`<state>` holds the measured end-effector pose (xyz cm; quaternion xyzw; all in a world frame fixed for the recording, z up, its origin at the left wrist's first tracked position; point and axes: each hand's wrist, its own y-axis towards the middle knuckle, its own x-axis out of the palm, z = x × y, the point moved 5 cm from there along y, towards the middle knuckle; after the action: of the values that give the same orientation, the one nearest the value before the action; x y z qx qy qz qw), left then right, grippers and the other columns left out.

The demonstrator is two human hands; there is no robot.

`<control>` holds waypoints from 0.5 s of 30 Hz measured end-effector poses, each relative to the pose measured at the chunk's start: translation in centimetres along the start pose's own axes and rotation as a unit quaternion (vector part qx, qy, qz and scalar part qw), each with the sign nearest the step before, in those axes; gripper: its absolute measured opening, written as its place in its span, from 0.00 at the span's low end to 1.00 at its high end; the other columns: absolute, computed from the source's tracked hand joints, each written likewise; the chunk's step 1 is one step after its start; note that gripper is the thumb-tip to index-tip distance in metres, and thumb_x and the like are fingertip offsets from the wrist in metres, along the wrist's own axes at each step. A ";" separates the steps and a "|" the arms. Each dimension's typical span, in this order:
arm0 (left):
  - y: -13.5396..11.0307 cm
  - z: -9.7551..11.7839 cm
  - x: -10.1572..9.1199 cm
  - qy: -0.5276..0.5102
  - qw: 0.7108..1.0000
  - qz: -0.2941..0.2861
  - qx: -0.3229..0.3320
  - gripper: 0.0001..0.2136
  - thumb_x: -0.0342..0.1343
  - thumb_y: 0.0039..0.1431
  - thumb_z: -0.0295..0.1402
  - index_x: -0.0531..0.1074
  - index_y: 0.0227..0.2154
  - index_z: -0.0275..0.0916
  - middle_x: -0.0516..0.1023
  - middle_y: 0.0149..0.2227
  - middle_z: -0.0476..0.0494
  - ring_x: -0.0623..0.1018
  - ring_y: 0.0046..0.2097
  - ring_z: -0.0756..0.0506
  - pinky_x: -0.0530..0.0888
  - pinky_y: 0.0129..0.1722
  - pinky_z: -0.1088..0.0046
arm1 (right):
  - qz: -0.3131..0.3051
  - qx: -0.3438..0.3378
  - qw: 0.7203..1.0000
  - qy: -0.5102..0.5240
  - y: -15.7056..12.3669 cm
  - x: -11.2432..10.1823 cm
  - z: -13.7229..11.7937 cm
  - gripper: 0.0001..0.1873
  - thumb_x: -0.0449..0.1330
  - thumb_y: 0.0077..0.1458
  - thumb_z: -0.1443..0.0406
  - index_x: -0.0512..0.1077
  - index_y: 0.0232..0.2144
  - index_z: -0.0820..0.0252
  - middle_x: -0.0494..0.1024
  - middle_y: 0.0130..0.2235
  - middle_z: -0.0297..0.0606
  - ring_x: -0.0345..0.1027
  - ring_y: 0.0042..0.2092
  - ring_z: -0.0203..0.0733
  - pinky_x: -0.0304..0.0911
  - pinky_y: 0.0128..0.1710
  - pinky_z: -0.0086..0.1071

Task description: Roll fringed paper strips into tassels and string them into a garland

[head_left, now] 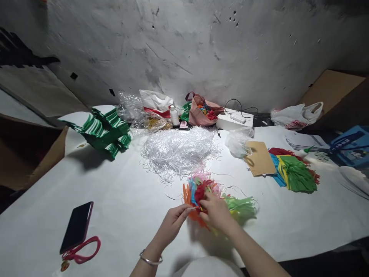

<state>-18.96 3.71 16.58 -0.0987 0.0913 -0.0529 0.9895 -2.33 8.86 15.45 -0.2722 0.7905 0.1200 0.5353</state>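
Observation:
Near the table's front edge lies a bunch of colourful tissue paper tassels [188, 194] in orange, blue, red, pink, yellow and light green. My left hand [174, 223], with a silver bangle on its wrist, pinches at the bunch's near left side; what lies between thumb and finger is too small to name. Closed around part of the red tassel is my right hand [217, 211], its fingertips partly hidden in the paper. The light green tassel [242, 207] spreads out to the right of that hand. Just behind the bunch is a heap of thin white strings [181, 150].
At left are a folded green-and-white paper stack [103, 130] and a phone [77, 227] with a red strap [86, 250]. More paper tassels [300, 173] lie at right beside brown cardboard [261, 157]. Along the wall stand a pink bag [198, 111], a white bottle [174, 116] and a white box [227, 122].

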 end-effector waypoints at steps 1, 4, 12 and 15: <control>0.0 -0.4 -0.5 -0.035 0.999 0.018 -0.013 0.19 0.54 0.58 0.49 0.79 0.34 0.37 0.66 0.18 0.51 0.62 0.21 0.50 0.60 0.21 0.75 | -0.012 0.005 1.000 -0.003 0.6 1.3 -0.2 0.08 0.64 0.52 0.62 0.77 0.36 0.54 0.74 0.46 0.41 0.70 0.40 0.47 0.64 0.37 0.36; -0.5 -1.9 -4.8 -0.164 0.972 0.167 -0.035 0.19 0.58 0.53 0.51 0.75 0.31 0.37 0.54 0.16 0.59 0.54 0.18 0.54 0.52 0.17 0.79 | -0.011 0.052 0.998 -0.015 0.5 2.7 2.6 0.06 0.62 0.51 0.68 0.77 0.34 0.56 0.74 0.47 0.42 0.71 0.37 0.45 0.63 0.35 0.35; -3.0 -5.6 -10.9 -0.245 0.903 0.342 -0.083 0.18 0.64 0.47 0.47 0.72 0.31 0.37 0.53 0.17 0.61 0.53 0.18 0.56 0.52 0.15 0.82 | 0.035 0.146 0.989 0.016 -4.3 -3.6 13.5 0.23 0.61 0.55 0.60 0.69 0.53 0.52 0.69 0.49 0.42 0.70 0.43 0.45 0.65 0.39 0.33; -2.6 -5.5 -10.2 -0.227 0.914 0.328 -0.074 0.19 0.65 0.45 0.47 0.72 0.32 0.36 0.54 0.17 0.60 0.54 0.18 0.56 0.52 0.15 0.82 | 0.044 0.103 0.991 0.080 -4.6 -4.2 13.9 0.20 0.56 0.57 0.67 0.70 0.52 0.52 0.70 0.46 0.39 0.69 0.46 0.43 0.63 0.44 0.32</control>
<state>-30.20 1.41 13.57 -0.1451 -0.1051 0.3055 0.9352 12.26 12.96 14.22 -0.1897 0.8502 0.0394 0.4896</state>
